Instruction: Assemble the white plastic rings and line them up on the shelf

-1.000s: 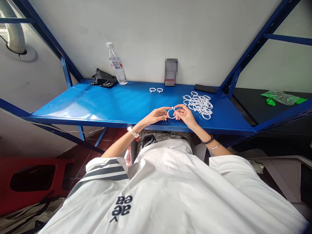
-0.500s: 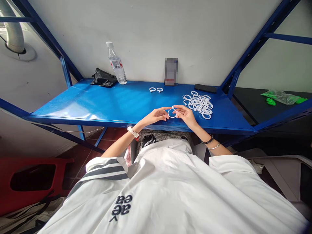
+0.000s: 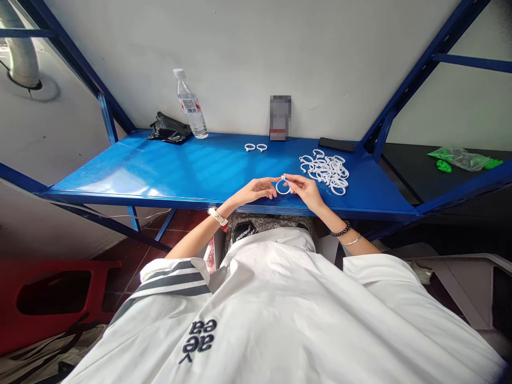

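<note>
Right between your two hands sits the white ring [image 3: 282,193], over the near edge of the counter [image 3: 192,170]. Your right hand [image 3: 303,188] pinches its side between thumb and fingers. Your left hand [image 3: 264,188] reaches a forefinger to the small knob at the ring's far side; you can't tell from this view whether it grips there or only touches. Being round, the ring has no long axis, so the knob gives it direction: it points away from you, with the open loop towards your body.

The pile of rings [image 3: 328,172] lies just beyond and to the right of your right hand, the nearer one. Two rings [image 3: 261,150] rest side by side well ahead of your left hand.

They all look like smooth, hard plastic, thin and curved, tangled loosely in the heap. Under them the blue surface is flat and glossy. Far ahead and left of your left hand stand a clear bottle [image 3: 193,112] and a crinkled black bag [image 3: 170,128]; a flat dark phone [image 3: 336,145] lies beyond the heap.
</note>
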The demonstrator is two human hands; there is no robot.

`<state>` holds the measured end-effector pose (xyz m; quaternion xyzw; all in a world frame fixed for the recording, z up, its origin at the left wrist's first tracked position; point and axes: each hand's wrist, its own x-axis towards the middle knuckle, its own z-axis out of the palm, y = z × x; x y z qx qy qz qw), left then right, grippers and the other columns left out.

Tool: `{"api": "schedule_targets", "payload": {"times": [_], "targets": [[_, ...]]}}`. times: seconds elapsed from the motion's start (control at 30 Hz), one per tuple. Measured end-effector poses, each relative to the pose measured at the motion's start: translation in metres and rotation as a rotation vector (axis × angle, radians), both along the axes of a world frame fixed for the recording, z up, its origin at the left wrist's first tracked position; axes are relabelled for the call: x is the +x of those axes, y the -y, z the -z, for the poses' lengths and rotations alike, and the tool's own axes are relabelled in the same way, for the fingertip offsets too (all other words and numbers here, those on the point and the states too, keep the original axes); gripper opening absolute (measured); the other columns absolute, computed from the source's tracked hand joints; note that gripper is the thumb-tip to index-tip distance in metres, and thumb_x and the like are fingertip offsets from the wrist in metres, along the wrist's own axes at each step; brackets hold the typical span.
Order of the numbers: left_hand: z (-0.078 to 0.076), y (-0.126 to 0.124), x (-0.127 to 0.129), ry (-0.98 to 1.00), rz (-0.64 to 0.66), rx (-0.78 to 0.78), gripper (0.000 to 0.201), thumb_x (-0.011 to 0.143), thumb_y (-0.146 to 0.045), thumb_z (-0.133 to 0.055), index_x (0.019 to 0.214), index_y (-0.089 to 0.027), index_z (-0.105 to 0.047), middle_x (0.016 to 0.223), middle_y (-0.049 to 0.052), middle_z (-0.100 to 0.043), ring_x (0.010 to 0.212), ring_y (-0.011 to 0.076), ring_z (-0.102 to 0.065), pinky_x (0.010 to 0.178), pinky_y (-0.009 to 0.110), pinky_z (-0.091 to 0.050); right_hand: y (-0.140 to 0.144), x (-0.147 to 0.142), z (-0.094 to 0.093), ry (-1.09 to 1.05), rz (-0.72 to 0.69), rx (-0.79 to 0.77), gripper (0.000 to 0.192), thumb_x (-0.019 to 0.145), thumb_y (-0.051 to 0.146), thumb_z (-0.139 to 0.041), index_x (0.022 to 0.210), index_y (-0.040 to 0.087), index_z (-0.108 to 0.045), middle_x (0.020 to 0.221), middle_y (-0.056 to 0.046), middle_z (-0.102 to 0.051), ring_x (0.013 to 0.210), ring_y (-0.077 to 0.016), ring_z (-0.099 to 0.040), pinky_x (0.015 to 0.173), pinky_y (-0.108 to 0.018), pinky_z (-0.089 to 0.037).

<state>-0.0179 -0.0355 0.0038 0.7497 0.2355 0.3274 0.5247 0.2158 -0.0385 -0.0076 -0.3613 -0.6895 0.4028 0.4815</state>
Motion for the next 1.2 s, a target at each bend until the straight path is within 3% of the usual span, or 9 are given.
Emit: {"api": "schedule_targets", "payload": {"times": [0.3,0.73,1.2], "targets": [[-0.0002,0.0004,-0.0003,-0.013,0.008,0.010,0.063,0.092,-0.044,-0.064,0.143,-0.010,-0.050,0.096,0.012,-0.071,0.081,0.0164,-0.065,0.080,0.032,-0.053,0.0008,0.0002,0.0003,0.020,0.006,-0.005,0.044,0.085,0.049,-0.067,0.119,0.023,-0.074,0.099,-0.009,-0.078,0.067,-0.0159,-0.060,0.065,-0.034,-0.054],[0.0017,-0.0005,-0.0001,0.006,0.010,0.006,0.066,0.091,-0.041,-0.065,0.147,-0.012,-0.047,0.095,0.011,-0.071,0.080,0.0157,-0.065,0.079,0.031,-0.052,-0.0025,0.0011,0.0023,0.032,-0.016,0.016,0.046,0.085,0.053,-0.066,0.121,0.025,-0.072,0.114,-0.009,-0.075,0.098,-0.0267,-0.070,0.073,-0.037,-0.059],[0.0010,0.0008,0.0012,0.009,0.031,0.010,0.068,0.091,-0.037,-0.065,0.151,-0.015,-0.040,0.095,0.010,-0.071,0.080,0.0143,-0.064,0.081,0.030,-0.053,-0.0012,-0.0023,0.0033,-0.051,0.059,0.044,0.035,0.083,0.053,-0.069,0.099,0.021,-0.069,0.092,-0.008,-0.073,0.084,-0.0216,-0.070,0.069,-0.034,-0.058]]}}
